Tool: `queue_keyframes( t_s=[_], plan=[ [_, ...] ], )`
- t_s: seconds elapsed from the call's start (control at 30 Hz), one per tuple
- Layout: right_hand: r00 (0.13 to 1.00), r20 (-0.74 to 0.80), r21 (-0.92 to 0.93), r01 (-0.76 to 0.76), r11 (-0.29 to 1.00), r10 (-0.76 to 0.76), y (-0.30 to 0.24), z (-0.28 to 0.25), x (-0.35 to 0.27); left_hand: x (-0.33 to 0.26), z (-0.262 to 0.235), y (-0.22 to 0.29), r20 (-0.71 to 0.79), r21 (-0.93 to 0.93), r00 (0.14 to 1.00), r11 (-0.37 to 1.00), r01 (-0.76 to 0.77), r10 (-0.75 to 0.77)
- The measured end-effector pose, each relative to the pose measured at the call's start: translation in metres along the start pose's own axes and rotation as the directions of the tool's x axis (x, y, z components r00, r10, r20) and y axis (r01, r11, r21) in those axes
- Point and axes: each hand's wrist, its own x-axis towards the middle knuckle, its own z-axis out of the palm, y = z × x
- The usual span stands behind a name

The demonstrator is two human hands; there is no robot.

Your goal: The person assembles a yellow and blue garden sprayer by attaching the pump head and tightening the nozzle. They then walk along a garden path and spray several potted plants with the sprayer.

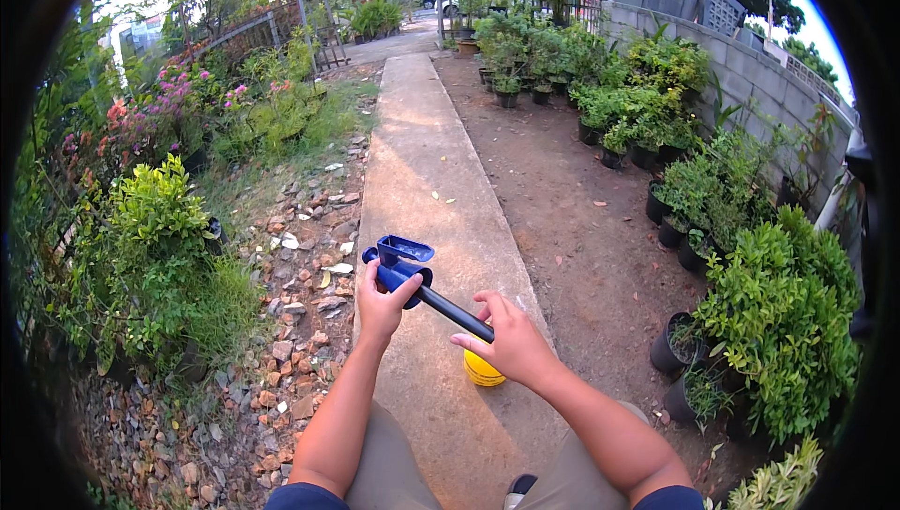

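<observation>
Tube [454, 311], black and straight, comes out of the blue body [397, 270] and slopes down to the right, in front of the person and above the concrete path [427, 182]. The left hand [382, 311] is closed around the blue body from below, with its thumb lying along the near side. On top of this body there is a blue shallow part [406, 247], like a small open tray. The right hand [511, 346] is at the lower end of the tube, with fingers curved and parted; I cannot tell whether it grips this end firmly or only supports it.

The step in hand appears to be handling the two joined parts in the air. In my judgement, any move from here calls for a steady left hand and for the right hand to guide the tube along its own line, without bending it sideways.

Below the right hand, a yellow container [484, 372] is partly hidden. It has small dark marks, possibly print, but they are too small to read. On the tube and the blue body I see no brand, label or writing.
</observation>
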Motion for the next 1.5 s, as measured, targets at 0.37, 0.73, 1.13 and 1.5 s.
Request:
queue_keyframes(
  t_s=[0.37,0.73,1.13,1.5],
  plan=[
    [0.951,0.172,0.151,-0.284,0.947,0.258,-0.014,0.007,-0.007,-0.001,-0.007,0.01,0.011,-0.06,0.998,0.997,-0.055,0.056],
    [0.747,0.525,0.374,-0.632,0.678,0.408,-0.001,0.011,-0.002,0.0,-0.013,0.008,0.034,-0.064,0.993,0.991,-0.114,0.116],
    [0.742,0.498,0.444,-0.663,0.603,0.449,-0.017,0.02,-0.004,0.002,-0.021,0.006,0.017,-0.092,0.99,0.987,-0.136,0.138],
    [0.745,0.493,0.392,-0.652,0.649,0.45,-0.013,0.019,-0.002,0.005,-0.021,0.004,0.012,-0.143,0.978,0.968,-0.204,0.208]
  ],
)
